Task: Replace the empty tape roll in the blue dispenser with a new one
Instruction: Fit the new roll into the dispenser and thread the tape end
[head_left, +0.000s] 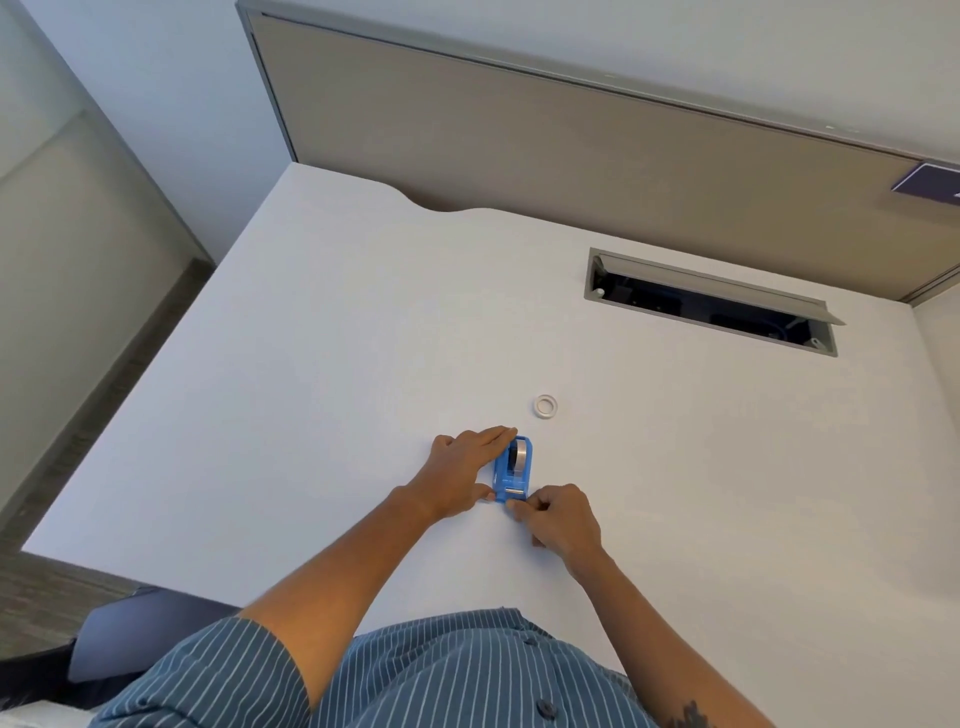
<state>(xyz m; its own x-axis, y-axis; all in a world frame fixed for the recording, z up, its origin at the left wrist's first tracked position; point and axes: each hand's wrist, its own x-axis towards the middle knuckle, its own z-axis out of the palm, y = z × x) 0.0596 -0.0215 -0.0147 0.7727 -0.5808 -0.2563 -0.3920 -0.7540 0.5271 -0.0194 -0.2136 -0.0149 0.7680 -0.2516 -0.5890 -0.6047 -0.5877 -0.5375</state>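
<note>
The blue dispenser (511, 474) stands on the white desk (322, 374) with a grey tape roll (518, 456) seated in it. My left hand (465, 470) lies flat along the dispenser's left side, fingers stretched out and the thumb at its near corner. At the cutter end nearest me, the fingers of my right hand (558, 517) are pinched together; whether they hold a tape end is too small to tell. A small white ring-shaped tape core (545, 406) lies flat on the desk just beyond the dispenser, apart from both hands.
An open grey cable hatch (711, 301) is cut into the desk at the back right. A beige partition panel (571, 140) rises behind the desk. The desk's left edge (119, 410) drops to the floor, and a dark chair (135, 639) sits at the lower left.
</note>
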